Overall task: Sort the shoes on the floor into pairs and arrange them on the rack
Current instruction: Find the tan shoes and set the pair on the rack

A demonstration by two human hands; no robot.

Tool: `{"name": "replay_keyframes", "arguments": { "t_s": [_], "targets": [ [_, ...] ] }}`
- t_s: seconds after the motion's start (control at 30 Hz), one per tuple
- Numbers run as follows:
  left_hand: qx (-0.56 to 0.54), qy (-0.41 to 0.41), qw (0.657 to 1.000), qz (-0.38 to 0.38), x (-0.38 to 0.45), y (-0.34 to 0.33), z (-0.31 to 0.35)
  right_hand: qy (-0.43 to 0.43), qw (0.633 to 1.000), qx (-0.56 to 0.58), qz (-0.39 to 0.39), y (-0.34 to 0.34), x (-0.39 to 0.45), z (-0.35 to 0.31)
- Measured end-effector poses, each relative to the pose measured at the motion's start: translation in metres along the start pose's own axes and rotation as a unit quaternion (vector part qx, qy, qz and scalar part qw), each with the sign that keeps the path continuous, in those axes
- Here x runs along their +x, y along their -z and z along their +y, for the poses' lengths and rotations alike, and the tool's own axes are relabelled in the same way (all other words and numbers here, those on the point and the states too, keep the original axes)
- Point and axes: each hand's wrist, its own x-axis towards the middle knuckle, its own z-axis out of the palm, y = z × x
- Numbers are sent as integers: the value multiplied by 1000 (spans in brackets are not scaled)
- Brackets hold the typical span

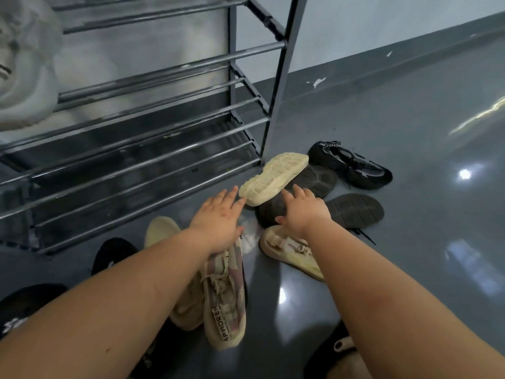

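Observation:
Both my hands stretch out over a pile of shoes on the grey floor. My left hand [218, 217] is flat with straight fingers, its tips just short of an overturned cream shoe [273, 177] showing its sole. My right hand [303, 212] lies with spread fingers on a dark shoe [269, 210] under that cream one. A cream strapped shoe [289, 251] lies below my right wrist. A beige patterned sneaker [225, 296] lies beneath my left forearm, with a plain beige one [161, 231] beside it. The metal rack [136, 165] stands at the left.
Black shoes lie around: an upright one [352, 164] at the far right, two sole-up ones [355, 210] [317, 179], one [113, 254] near the rack's foot. More dark footwear [333, 348] sits at the bottom edge. Pale shoes [24, 77] rest on an upper rack bar.

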Motion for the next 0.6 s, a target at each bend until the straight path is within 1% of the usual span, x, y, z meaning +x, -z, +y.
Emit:
{"name": "replay_keyframes", "arguments": {
  "t_s": [0.1, 0.27, 0.33, 0.5, 0.6],
  "targets": [
    [-22, 8, 1000, -15, 24, 1, -5, 2, 1000, 4, -6, 0, 21, 4],
    [-110, 74, 990, -53, 66, -16, -13, 7, 999, 49, -21, -15, 57, 5],
    [-147, 87, 983, -67, 82, -26, -15, 11, 997, 75, -22, -20, 70, 4],
    [-272, 97, 954, -80, 115, -40, -15, 12, 994, 110, -11, -34, 96, 6],
    [-340, 100, 933, -69, 126, -45, -12, 18, 994, 110, 3, -39, 106, 10]
  ]
}}
